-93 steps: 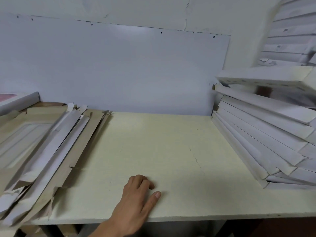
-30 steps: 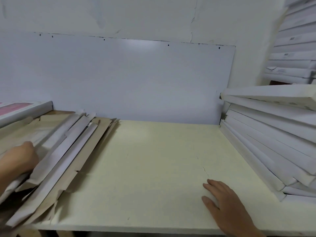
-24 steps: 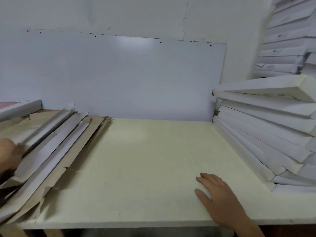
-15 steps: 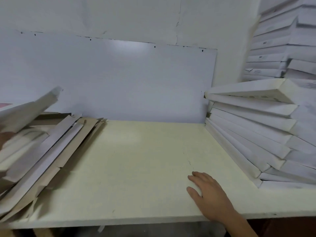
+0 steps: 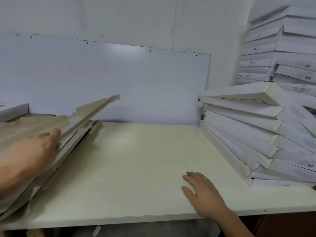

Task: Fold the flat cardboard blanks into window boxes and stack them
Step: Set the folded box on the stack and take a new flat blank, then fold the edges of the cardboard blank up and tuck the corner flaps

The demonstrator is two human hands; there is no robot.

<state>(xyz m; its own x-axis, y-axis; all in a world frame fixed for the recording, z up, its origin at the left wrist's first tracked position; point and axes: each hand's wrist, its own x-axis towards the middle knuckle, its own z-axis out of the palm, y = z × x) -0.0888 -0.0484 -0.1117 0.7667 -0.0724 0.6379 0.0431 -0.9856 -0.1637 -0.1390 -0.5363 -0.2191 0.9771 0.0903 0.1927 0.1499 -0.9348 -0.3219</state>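
A pile of flat cardboard blanks, brown on one side and white on the other, lies at the left of the cream table. My left hand grips the top blank by its near edge, and that blank is raised with its far end tilted up off the pile. My right hand rests flat on the table near the front edge, fingers straight, holding nothing. A leaning stack of folded white window boxes stands at the right of the table.
A taller stack of white boxes rises against the wall at the back right. A white board is fixed to the wall behind the table. One more white box sits at the far left edge.
My left hand has taken hold of the top blank and lifted it off the pile, swinging it towards the table's middle. My right hand has stayed flat on the table.
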